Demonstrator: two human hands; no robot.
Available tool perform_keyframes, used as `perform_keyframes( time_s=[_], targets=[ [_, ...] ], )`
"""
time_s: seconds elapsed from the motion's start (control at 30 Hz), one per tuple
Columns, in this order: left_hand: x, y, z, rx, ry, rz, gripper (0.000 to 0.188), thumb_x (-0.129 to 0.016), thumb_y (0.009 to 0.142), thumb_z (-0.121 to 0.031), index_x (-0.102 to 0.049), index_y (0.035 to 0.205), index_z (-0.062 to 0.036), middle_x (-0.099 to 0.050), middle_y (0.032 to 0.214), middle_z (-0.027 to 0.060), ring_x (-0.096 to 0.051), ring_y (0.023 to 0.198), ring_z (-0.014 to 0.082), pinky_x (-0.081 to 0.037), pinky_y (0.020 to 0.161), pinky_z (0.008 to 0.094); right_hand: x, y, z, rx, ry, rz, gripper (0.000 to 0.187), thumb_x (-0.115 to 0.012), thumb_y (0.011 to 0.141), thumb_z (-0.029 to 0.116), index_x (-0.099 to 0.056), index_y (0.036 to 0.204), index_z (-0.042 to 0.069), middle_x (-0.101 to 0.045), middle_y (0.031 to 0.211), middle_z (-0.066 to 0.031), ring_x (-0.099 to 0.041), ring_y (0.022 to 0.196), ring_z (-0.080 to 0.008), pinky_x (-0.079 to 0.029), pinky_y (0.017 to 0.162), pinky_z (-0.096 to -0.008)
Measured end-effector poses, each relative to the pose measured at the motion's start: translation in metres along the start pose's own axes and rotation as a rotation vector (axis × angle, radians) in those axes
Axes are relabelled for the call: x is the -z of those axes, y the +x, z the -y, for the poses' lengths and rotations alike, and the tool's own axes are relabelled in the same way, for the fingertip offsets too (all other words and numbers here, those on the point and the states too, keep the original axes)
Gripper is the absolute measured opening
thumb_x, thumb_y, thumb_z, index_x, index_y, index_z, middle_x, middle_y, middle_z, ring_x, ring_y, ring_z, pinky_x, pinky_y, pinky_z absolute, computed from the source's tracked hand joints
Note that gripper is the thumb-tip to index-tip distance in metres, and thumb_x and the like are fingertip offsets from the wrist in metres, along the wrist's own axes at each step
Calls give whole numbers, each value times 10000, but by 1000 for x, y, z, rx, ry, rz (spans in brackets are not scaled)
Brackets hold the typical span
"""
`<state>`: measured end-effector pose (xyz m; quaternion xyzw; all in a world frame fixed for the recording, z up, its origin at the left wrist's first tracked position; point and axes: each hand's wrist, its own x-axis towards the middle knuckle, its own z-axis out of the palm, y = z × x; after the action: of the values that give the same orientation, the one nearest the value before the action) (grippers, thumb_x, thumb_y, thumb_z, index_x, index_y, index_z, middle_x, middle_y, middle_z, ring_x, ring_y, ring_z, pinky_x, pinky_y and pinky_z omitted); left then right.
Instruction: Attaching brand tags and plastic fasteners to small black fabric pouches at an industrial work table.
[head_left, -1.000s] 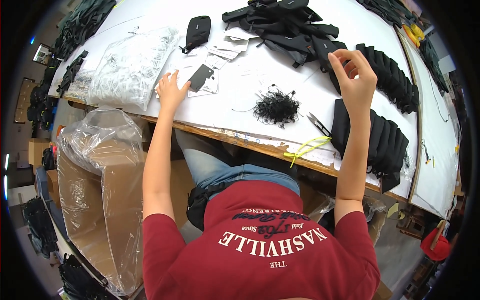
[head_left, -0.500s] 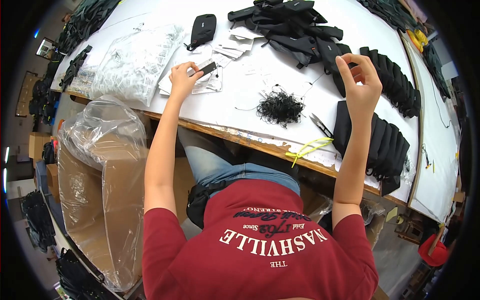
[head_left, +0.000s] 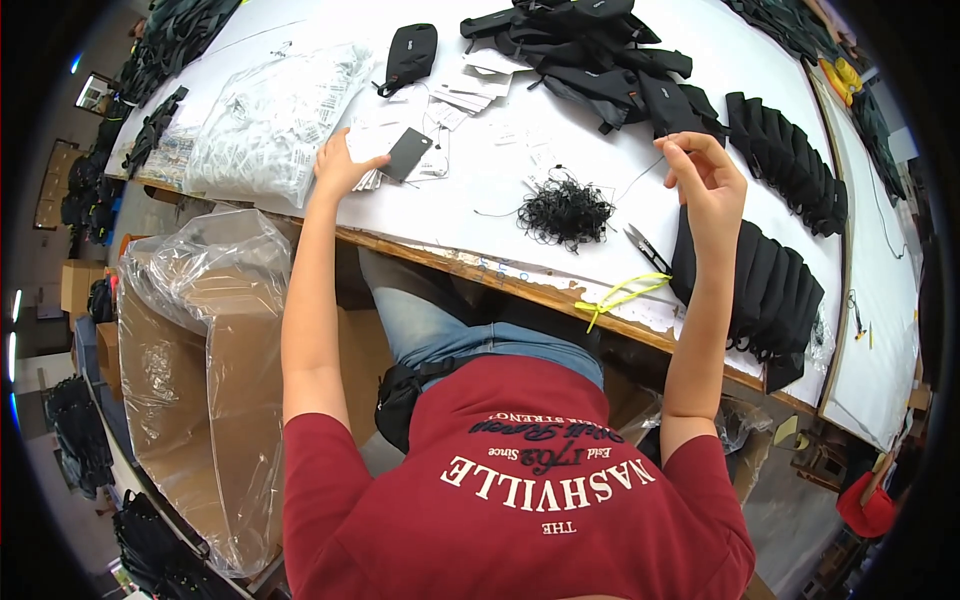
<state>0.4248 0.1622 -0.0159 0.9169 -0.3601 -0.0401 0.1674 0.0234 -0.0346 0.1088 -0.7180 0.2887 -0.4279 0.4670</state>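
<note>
My left hand (head_left: 342, 168) is over the stack of white paper tags (head_left: 372, 138), its thumb and fingers spread apart. The thumb tip touches the edge of a black hang tag (head_left: 408, 154) with a small hole near one corner. My right hand (head_left: 712, 185) is raised on the right, thumb and forefinger pinched on a thin black string (head_left: 635, 182). That string slants down toward a tangled heap of black strings (head_left: 566, 210). Black-handled thread snips (head_left: 648, 249) lie between the heap and a row of black pouches (head_left: 765, 290).
A single black pouch (head_left: 410, 58) and a clear bag of white labels (head_left: 275, 130) lie at the far left. Black pouches (head_left: 600, 60) are piled at the back. A yellow strap (head_left: 625, 297) hangs over the wooden table edge (head_left: 480, 272). A plastic-lined carton (head_left: 205, 390) stands left.
My left hand has shifted left and spread; the black tag it gripped now shows its flat face beside the thumb. My right hand has come lower, still pinching.
</note>
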Motion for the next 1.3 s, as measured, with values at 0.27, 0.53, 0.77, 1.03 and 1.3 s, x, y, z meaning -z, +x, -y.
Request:
perform_keyframes(
  time_s=[0.27,0.53,0.77,1.03,1.3],
  targets=[
    [4,-1,18,0,-18,0,1044,-802,544,-532,-359,1355,-47,-466,1304,191,-392,1211,376,-308,1014,446,3,0,0,-151,461,134,94,-592,858,113,-581,859,20,-568,681,-23,-474,561,-43,-342,517,-166],
    [30,-51,-72,-192,-605,-203,667,-747,690,-262,-461,1252,-44,-517,1088,134,-512,1005,248,-423,874,331,-13,-27,9,-168,330,149,64,-628,833,84,-607,859,30,-535,705,46,-416,603,-7,-298,536,-164],
    [39,-158,-162,-354,-1201,27,197,-660,779,5,-586,960,26,-543,850,26,-498,755,87,-410,719,204,-60,-58,26,-42,17,279,52,-662,800,46,-622,827,25,-561,701,29,-470,610,-29,-382,571,-181],
    [32,-196,-167,-321,-1132,-92,207,-665,748,38,-585,937,9,-553,856,28,-500,737,101,-419,696,225,-74,-68,25,128,-97,227,84,-655,760,62,-598,812,29,-494,648,-26,-445,548,-103,-402,518,-229],
    [37,-202,-171,-398,-1053,-172,201,-675,717,58,-647,905,-8,-592,799,49,-557,733,126,-439,675,243,-75,-74,24,101,-62,236,88,-668,780,69,-614,835,27,-540,652,-18,-475,546,-80,-410,522,-218]
  ],
)
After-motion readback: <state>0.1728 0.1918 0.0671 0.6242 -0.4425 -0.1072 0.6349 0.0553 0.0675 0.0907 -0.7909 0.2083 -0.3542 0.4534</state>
